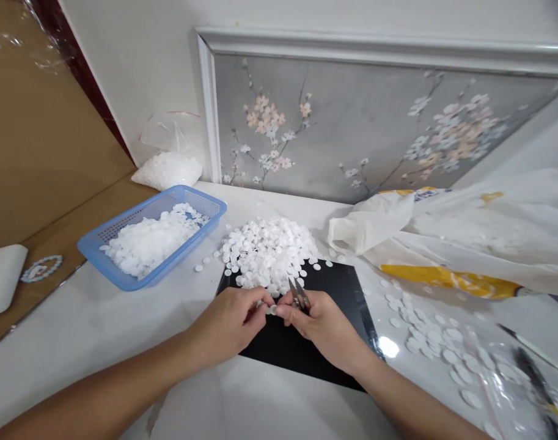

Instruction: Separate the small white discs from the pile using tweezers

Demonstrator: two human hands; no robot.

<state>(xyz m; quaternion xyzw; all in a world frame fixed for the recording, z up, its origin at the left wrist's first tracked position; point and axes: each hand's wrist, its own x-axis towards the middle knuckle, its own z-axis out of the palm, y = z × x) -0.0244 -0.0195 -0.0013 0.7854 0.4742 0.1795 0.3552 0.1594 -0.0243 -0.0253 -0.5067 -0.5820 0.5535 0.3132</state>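
Observation:
Low over the black board (pixel 279 351), my two hands meet at their fingertips. My left hand (pixel 233 321) is closed in a pinch on a small white disc (pixel 272 310). The thumb and fingertip of my right hand (pixel 322 321) touch the other side of this disc. Small metal scissors (pixel 299 294) are tucked in my right hand, their two pointed blades sticking up, slightly apart; their handles are hidden in the palm. Just beyond my fingers lies a heap of white discs (pixel 274 247), partly on the board's far edge.
A blue basket (pixel 145 282) holding white pieces stands left, with a clear bag of white pieces (pixel 168 171) behind. A large white plastic bag (pixel 466 244) lies right, near scattered discs (pixel 420 330) and a black-handled tool (pixel 535 376). A framed flower picture (pixel 352 122) borders the back.

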